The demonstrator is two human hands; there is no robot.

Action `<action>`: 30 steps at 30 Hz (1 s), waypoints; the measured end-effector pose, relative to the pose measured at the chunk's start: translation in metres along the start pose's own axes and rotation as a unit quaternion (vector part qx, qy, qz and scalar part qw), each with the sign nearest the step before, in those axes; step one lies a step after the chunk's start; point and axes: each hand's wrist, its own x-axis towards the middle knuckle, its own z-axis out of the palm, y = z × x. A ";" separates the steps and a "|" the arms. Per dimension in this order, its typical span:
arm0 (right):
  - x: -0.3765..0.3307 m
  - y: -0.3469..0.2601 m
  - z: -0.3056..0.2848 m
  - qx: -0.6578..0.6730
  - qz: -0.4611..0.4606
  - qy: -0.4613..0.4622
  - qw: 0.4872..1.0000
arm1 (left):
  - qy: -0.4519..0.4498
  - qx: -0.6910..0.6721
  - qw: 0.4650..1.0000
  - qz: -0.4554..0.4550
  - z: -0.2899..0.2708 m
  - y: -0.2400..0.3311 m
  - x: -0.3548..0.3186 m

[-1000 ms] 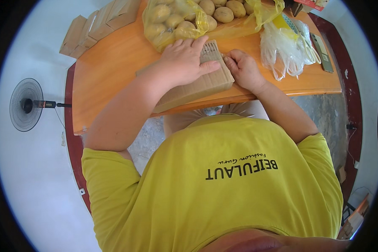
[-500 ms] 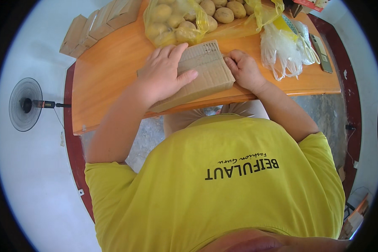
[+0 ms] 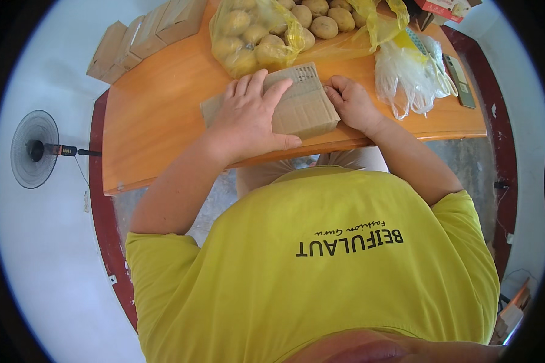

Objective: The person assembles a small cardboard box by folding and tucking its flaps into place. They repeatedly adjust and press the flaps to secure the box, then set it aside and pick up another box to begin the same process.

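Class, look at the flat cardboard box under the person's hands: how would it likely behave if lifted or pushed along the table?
The cardboard box lies flattened, so it is probably light and fairly stiff, bending mainly along its creases. On the smooth orange table it would likely slide easily. The left hand presses it flat, which suggests it may spring open.

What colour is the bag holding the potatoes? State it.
The bag is see-through yellow plastic, with brown potatoes showing inside; the head view shows it best.

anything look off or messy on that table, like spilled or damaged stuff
Nothing spilled or damaged shows. The left hand lies flat on the cardboard box, and the right hand grips its right end. The box sits a little askew to the orange table edge. The round brown produce stays in its yellow bag.
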 end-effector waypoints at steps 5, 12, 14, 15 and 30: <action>-0.001 -0.002 -0.002 0.028 0.004 -0.005 1.000 | 0.012 0.000 1.000 0.008 0.001 -0.001 -0.001; 0.012 -0.009 -0.010 0.085 0.065 -0.083 0.991 | 0.011 0.004 1.000 -0.002 0.004 -0.001 0.000; 0.015 -0.001 -0.006 0.136 0.040 -0.095 0.985 | 0.011 0.002 1.000 -0.008 0.003 0.000 0.000; 0.016 0.004 -0.004 0.161 0.029 -0.100 0.981 | 0.013 0.001 1.000 -0.005 0.004 -0.001 0.000; -0.015 -0.040 0.012 -0.053 -0.012 -0.085 0.995 | -0.030 0.004 0.995 0.091 -0.018 -0.038 -0.034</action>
